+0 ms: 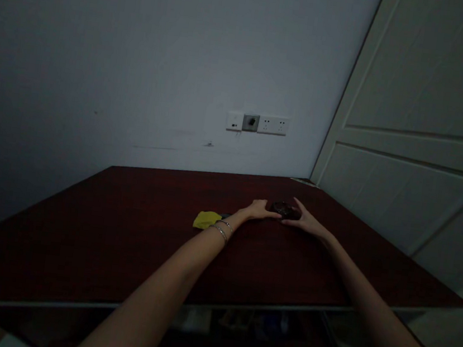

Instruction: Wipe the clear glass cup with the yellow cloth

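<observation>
A dark, shiny, round dish [284, 208], which looks like an ashtray, rests on the reddish-brown tabletop [130, 240] toward the back right. My left hand [259, 209] is at its left side, with the thumb reaching along its front edge. On the opposite side, my right hand [305, 221] curves around the dish, thumb in front and fingers behind. Both hands appear to grip it. Beside my left wrist lies a yellow cloth [206, 220]; a small dark thing next to it is partly hidden by my forearm.
The table's back edge meets a pale wall with sockets and switch plates [258, 124]. A white panelled door [406, 161] stands along the right side. Below the front edge is an open space with several dim items [238, 321].
</observation>
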`<action>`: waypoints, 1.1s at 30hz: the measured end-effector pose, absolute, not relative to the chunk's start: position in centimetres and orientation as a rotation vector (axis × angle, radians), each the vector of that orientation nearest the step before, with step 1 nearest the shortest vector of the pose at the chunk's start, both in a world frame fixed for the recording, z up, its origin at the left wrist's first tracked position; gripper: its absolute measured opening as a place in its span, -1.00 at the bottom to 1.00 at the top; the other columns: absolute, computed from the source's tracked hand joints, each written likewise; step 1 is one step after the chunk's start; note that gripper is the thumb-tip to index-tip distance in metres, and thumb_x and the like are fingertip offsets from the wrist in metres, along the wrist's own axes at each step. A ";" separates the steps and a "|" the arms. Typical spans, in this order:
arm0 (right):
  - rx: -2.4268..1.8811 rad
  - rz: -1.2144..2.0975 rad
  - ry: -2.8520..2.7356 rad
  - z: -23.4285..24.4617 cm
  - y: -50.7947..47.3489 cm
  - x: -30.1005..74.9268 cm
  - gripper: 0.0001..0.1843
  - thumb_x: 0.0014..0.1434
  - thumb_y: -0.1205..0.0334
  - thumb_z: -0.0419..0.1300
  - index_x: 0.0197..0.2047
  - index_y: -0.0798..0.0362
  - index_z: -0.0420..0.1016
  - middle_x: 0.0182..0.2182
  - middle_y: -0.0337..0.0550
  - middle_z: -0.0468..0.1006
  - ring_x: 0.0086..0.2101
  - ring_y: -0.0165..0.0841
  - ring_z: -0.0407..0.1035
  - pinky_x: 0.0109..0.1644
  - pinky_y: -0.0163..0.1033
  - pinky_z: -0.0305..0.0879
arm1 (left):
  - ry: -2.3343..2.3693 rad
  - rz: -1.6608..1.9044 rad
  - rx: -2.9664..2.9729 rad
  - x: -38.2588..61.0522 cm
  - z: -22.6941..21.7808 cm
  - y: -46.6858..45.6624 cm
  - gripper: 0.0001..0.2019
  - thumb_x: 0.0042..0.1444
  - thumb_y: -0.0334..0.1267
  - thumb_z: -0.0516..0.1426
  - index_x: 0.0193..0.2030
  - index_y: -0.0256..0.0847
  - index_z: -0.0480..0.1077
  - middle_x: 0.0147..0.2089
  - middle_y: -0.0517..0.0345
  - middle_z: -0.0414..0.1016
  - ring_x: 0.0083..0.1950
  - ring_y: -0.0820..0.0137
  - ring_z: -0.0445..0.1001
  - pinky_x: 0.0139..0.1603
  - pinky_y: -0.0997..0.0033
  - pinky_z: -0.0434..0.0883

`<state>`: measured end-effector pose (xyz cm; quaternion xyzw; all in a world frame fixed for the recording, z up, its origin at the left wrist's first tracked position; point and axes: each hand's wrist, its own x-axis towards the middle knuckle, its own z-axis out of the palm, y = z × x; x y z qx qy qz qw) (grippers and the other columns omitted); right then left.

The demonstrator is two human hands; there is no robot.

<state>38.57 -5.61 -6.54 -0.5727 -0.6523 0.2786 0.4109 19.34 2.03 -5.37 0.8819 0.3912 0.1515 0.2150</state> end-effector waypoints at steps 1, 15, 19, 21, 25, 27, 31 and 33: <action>-1.455 0.674 -1.640 -6.7 -5.4 38.7 0.22 -0.26 0.02 0.35 0.29 0.12 -0.34 0.09 0.14 0.28 0.07 -0.13 0.20 0.19 -0.05 0.05 | 1.073 0.412 2.455 19.5 -5.5 2.1 -0.21 -0.23 0.32 0.05 -0.04 -0.35 0.28 0.01 -0.19 0.36 0.03 0.12 0.33 -0.03 0.23 0.29; -1.521 0.495 -1.606 -8.2 -4.2 39.3 0.20 -0.27 -0.06 0.33 0.28 0.08 -0.28 0.04 0.12 0.35 0.03 -0.11 0.26 0.14 0.02 0.09 | 1.016 0.403 2.570 20.4 -6.0 1.8 -0.45 0.02 0.11 0.00 0.06 -0.20 0.26 0.05 -0.05 0.37 0.10 0.13 0.27 0.12 0.11 0.12; -1.563 0.462 -1.589 -7.4 -4.9 38.7 0.21 -0.27 -0.05 0.33 0.28 0.10 -0.30 -0.01 0.11 0.41 0.00 -0.11 0.30 0.14 0.04 0.09 | 1.010 0.386 2.602 20.4 -5.9 1.8 -0.44 0.03 0.11 0.00 0.05 -0.26 0.27 0.01 -0.11 0.38 0.09 0.10 0.27 0.09 0.13 0.15; -1.578 0.445 -1.571 -6.8 -5.4 38.1 0.21 -0.29 -0.04 0.35 0.28 0.10 -0.27 -0.04 0.10 0.44 -0.02 -0.10 0.32 0.13 0.04 0.10 | 0.965 0.396 2.615 20.1 -5.6 1.8 -0.46 0.03 0.09 0.01 0.03 -0.28 0.29 -0.02 -0.12 0.41 0.07 0.12 0.30 0.08 0.14 0.16; -1.535 0.436 -1.486 -5.6 -6.1 36.3 0.20 -0.31 -0.01 0.36 0.28 0.08 -0.22 -0.04 0.09 0.43 -0.02 -0.08 0.31 0.10 0.03 0.16 | 0.841 0.471 2.608 18.6 -4.1 1.7 -0.52 0.04 0.02 0.04 0.02 -0.25 0.30 -0.02 -0.06 0.41 0.03 0.19 0.33 0.09 0.17 0.17; -1.468 0.443 -1.461 -5.1 -6.1 35.1 0.19 -0.30 -0.01 0.36 0.28 0.05 -0.23 -0.01 0.07 0.41 -0.02 -0.09 0.31 0.08 0.03 0.19 | 0.795 0.494 2.599 17.4 -3.0 1.7 -0.53 0.04 -0.01 0.05 0.03 -0.24 0.29 0.00 -0.05 0.41 0.03 0.21 0.34 0.08 0.20 0.18; -1.409 0.414 -1.440 -3.9 -5.6 31.8 0.16 -0.30 0.01 0.36 0.27 0.04 -0.19 0.00 0.09 0.40 -0.02 -0.09 0.32 0.08 0.02 0.19 | 0.790 0.501 2.573 13.7 -0.4 1.7 -0.53 0.03 -0.04 0.08 0.04 -0.26 0.28 -0.01 -0.07 0.41 0.00 0.22 0.35 0.04 0.24 0.23; -1.368 0.426 -1.450 -3.3 -5.1 29.6 0.13 -0.28 0.02 0.35 0.27 0.04 -0.18 -0.02 0.08 0.42 -0.03 -0.11 0.32 0.08 0.00 0.19 | 0.816 0.500 2.564 11.3 0.7 1.5 -0.53 0.02 -0.05 0.09 0.04 -0.26 0.30 -0.01 -0.07 0.41 0.00 0.22 0.35 0.04 0.25 0.23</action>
